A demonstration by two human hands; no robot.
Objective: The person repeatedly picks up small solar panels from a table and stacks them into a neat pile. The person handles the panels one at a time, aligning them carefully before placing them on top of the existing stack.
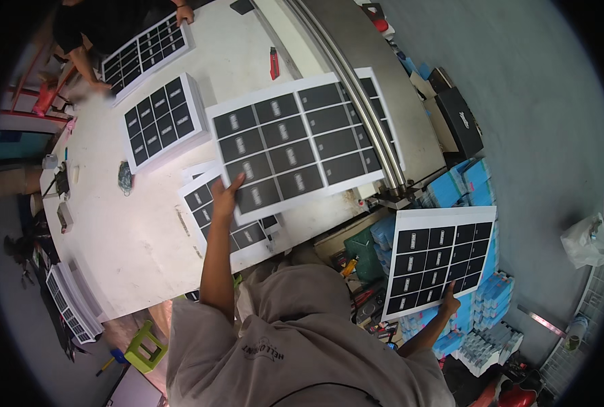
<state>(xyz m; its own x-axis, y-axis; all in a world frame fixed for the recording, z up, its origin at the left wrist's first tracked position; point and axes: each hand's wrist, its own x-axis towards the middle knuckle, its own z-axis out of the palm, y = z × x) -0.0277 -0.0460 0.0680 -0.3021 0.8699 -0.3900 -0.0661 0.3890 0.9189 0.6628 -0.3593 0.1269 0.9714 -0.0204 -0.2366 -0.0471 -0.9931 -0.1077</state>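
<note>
My left hand (226, 197) grips the lower left corner of a white sheet printed with a grid of black rectangles (295, 142), held above the white table (132, 237) and partly over the metal rails (356, 88). My right hand (447, 302) pinches the bottom edge of a second, similar printed sheet (441, 261), held out to the right over stacked blue boxes (492, 305). Under the left sheet lies a pile of the same sheets (210, 210).
Another stack of printed sheets (161, 122) rests further back on the table. A person in black at the far end handles another sheet (146, 54). A red cutter (274, 63) lies near the rails. A green stool (146, 346) stands below the table edge.
</note>
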